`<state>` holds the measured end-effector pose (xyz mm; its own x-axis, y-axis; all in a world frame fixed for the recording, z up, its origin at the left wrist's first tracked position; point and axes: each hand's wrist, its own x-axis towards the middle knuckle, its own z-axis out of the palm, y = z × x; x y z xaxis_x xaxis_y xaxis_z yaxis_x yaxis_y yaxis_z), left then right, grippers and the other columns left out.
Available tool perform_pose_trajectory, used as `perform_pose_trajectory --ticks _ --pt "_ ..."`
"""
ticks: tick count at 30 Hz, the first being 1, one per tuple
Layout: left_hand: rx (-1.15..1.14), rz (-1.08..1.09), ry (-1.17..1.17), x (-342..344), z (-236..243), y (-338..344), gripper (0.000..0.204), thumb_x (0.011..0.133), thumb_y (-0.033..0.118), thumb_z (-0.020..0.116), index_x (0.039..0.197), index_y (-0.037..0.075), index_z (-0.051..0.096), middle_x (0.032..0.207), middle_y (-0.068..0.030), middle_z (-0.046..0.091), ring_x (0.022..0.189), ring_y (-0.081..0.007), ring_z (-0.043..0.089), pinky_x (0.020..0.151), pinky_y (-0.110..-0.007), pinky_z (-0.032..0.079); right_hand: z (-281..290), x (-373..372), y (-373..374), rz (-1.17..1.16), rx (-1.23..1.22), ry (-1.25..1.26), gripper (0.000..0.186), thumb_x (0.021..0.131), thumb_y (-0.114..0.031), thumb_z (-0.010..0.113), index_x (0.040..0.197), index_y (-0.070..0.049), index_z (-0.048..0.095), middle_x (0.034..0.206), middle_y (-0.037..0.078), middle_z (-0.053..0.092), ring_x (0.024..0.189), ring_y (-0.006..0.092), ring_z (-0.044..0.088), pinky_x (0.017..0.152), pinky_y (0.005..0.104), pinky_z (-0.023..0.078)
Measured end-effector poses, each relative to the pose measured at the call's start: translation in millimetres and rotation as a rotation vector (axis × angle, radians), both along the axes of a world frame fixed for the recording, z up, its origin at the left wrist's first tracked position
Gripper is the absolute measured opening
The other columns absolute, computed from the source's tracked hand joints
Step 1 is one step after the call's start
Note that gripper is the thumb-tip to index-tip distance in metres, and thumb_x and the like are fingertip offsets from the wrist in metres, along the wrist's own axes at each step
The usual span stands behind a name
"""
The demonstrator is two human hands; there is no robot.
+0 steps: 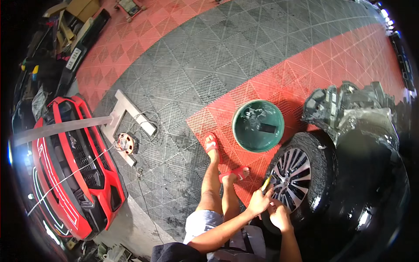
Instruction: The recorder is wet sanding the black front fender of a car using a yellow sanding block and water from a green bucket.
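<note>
Tool point(266, 182), yellow-ended, is pinched in the left hand point(260, 201); whether anything is gripped by the right hand point(279, 216), just beside it, cannot be told. At the wheel point(298, 175), right of both, light, steady pressure seems best applied.

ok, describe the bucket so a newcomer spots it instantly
Start from the red-and-grey tiled floor. On its red part, pictured up and left of the spoked wheel, stands the bucket. Unlike the wheel, it's green inside and holds liquid.

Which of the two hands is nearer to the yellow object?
The left hand: the yellow object sticks up from its grip; the right hand is lower, farther away.
</note>
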<state>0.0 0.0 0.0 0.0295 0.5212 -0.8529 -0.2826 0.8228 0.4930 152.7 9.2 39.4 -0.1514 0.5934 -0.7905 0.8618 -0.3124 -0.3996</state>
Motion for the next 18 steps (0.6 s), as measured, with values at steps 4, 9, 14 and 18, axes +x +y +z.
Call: perform_pose_trajectory --ticks 4,9,14,18 --pt "0.287 0.139 0.080 10.7 -23.3 38.0 0.038 0.101 0.025 0.056 0.129 -0.001 0.057 0.080 -0.0170 0.066 0.075 -0.0162 0.064 0.069 -0.038 0.053 -4.8 -1.4 18.5 0.157 0.403 0.020 0.035 0.093 -0.031 0.062 0.113 -0.003 0.067 0.102 0.023 0.069 0.093 0.0423 0.066 0.081 0.0477 0.054" --pt "0.639 0.143 0.055 72.9 52.2 114.0 0.046 0.103 0.015 0.050 0.147 0.001 0.045 0.126 -0.0260 0.063 0.114 -0.0269 0.066 0.096 -0.035 0.050 154.8 38.9 30.7 -0.105 0.716 -0.114 0.017 0.091 -0.009 0.067 0.105 0.000 0.068 0.095 0.017 0.070 0.082 0.0310 0.070 0.074 0.0355 0.055" --pt "1.109 0.161 0.080 180.9 163.4 134.1 0.041 0.093 0.002 0.056 0.134 -0.004 0.057 0.151 -0.0258 0.043 0.142 -0.0364 0.042 0.117 -0.040 0.032 282.2 81.5 -12.1 -0.055 1.130 -0.548 0.016 0.087 0.006 0.061 0.101 0.001 0.065 0.094 0.016 0.066 0.088 0.0316 0.064 0.085 0.0399 0.050" --pt "1.010 -0.132 0.205 229.8 194.6 70.0 0.061 0.086 0.009 0.062 0.143 -0.003 0.046 0.161 -0.0255 0.023 0.148 -0.0476 0.021 0.115 -0.066 0.017 311.1 116.9 -86.2 0.299 1.091 -0.883 0.023 0.082 -0.003 0.068 0.105 -0.002 0.065 0.115 0.019 0.059 0.109 0.0377 0.056 0.099 0.0497 0.042"
